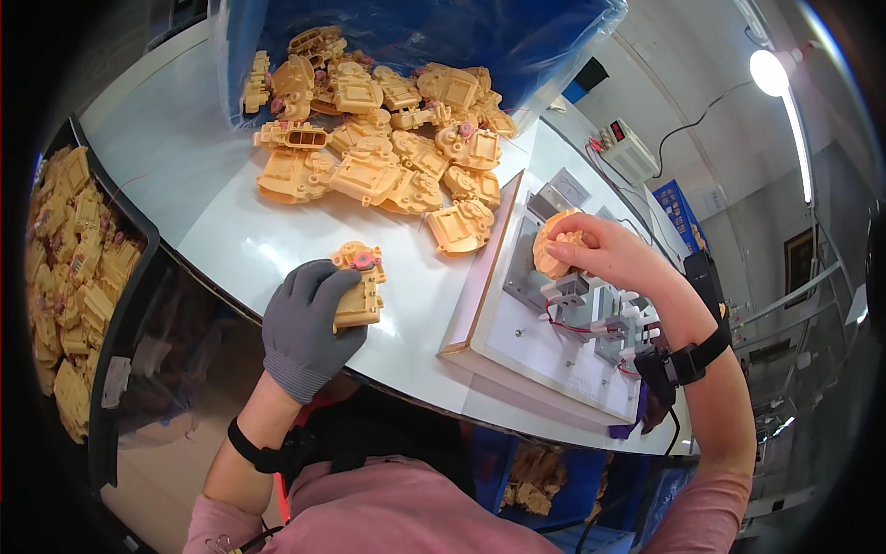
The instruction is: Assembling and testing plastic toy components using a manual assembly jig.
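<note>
My left hand [312, 319], in a grey knitted glove, grips a yellow plastic housing [360, 297] with a pink round part near its top, held over the near edge of the white table. Bare, my right hand [604, 249] pinches another yellow plastic housing [556, 245] at the far end of a test fixture [554, 342]. That housing sits on or just above the fixture's grey metal block; whether it touches cannot be made out. Grey clamps with red and black wires line the fixture's white board beside my right wrist.
Many similar housings [369, 171] lie heaped on the table, spilling from a plastic-lined blue bin [415, 37]. A black crate [138, 277] full of them stands at left. Behind the fixture is a small power supply box [629, 152]. Below the table, a blue bin [494, 471] holds more parts.
</note>
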Demonstrator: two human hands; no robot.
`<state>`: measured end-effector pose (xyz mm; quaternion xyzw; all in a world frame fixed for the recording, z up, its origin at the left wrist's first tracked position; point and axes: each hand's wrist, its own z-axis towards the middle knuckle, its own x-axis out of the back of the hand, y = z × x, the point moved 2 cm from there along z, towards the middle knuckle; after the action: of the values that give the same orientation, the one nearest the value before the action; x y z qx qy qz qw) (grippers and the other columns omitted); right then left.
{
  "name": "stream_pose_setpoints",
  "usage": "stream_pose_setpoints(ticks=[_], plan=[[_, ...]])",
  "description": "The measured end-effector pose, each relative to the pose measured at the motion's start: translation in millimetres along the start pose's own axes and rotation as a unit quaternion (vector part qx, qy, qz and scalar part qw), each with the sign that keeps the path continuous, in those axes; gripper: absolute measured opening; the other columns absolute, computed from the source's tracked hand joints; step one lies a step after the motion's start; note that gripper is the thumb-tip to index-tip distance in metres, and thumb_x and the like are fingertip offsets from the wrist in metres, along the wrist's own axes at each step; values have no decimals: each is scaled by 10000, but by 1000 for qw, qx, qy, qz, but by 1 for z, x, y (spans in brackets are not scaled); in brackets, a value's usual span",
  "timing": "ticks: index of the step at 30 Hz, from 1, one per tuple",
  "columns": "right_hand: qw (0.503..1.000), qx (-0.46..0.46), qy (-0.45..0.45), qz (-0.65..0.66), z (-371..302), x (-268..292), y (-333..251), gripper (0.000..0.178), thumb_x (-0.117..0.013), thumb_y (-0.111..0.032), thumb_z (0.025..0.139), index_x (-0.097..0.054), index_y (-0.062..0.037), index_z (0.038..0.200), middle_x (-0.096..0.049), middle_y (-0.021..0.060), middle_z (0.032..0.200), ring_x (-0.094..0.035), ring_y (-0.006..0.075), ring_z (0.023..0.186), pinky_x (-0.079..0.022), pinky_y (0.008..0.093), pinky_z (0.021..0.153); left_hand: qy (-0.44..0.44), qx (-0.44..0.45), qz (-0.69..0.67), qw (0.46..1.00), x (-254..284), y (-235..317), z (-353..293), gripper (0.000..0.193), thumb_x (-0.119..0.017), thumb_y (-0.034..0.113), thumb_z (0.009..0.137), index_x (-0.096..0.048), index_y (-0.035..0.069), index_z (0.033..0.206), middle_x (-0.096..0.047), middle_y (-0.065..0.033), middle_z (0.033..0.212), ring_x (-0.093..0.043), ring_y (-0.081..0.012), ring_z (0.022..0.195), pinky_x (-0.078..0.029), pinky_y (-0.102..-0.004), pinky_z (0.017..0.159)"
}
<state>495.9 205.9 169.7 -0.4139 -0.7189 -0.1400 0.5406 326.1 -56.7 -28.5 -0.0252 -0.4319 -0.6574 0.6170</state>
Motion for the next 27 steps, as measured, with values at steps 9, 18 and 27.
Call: stream_pose_setpoints(ticks=[9,18,27], plan=[[999,14,-49,-3,7,-3,4,471,-643,-539,959,-674,-122,1175,-704,84,1060,-663,177,937,-518,329,828,7,3,13,1000,-2,2,-1,548,-819,113,630,-645,115,1150,-617,-116,1103,-630,-334,1019,-546,-435,846],[998,46,14,-33,7,-9,17,543,-627,-575,951,-651,-133,1266,-714,119,1139,-680,263,1036,-514,388,896,-8,4,13,1000,-2,1,-1,557,-800,103,655,-636,95,1187,-615,-157,1172,-643,-365,1030,-549,-433,856],[975,61,193,89,-77,-3,20,482,-642,-326,993,-548,-78,1396,-723,144,1073,-693,229,943,-529,343,825,2,-4,31,1000,-4,4,-1,573,-818,120,635,-637,119,1178,-622,-144,1127,-635,-356,1003,-543,-442,843]])
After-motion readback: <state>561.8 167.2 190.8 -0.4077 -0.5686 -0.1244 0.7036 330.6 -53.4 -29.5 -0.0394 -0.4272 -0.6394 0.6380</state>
